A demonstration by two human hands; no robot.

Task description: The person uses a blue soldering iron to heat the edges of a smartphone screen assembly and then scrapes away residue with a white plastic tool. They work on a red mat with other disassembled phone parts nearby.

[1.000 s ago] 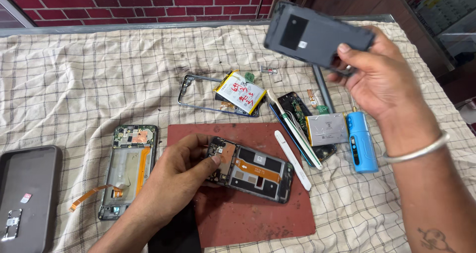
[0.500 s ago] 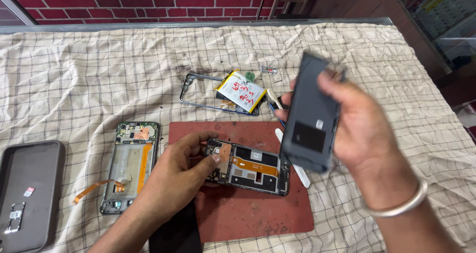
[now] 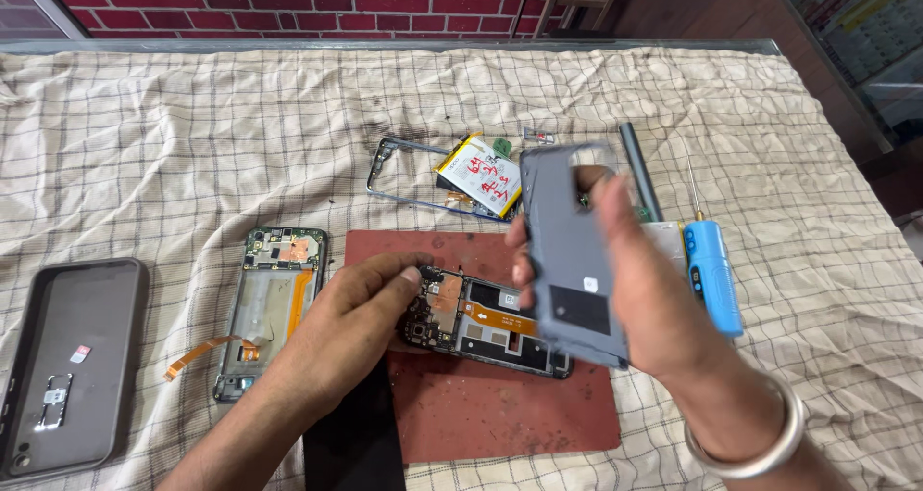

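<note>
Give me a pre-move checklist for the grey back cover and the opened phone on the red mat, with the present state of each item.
1. Right hand grips grey back cover: ok.
2. Left hand steadies opened phone: ok.
3. Phone lies fully on red mat: ok.
4. Cover aligned over phone: not ok, held tilted above it.
5. Orange flex cable seated: cannot tell.
6. Blue screwdriver close by: ok.

The opened dark phone body with an orange flex cable (image 3: pixel 486 326) lies on the red-brown rubber mat (image 3: pixel 500 409). At its 9 o'clock the left hand (image 3: pixel 351 323) rests on its end; at 3 o'clock the right hand (image 3: pixel 644 289) holds a grey plastic back cover (image 3: pixel 569 260) upright, blocking that side. At 12 o'clock a white battery in a thin metal frame (image 3: pixel 478 178) crowds the checked cloth (image 3: pixel 192 135). The mat at 6 o'clock is open, as is the cloth toward 10 o'clock.
</note>
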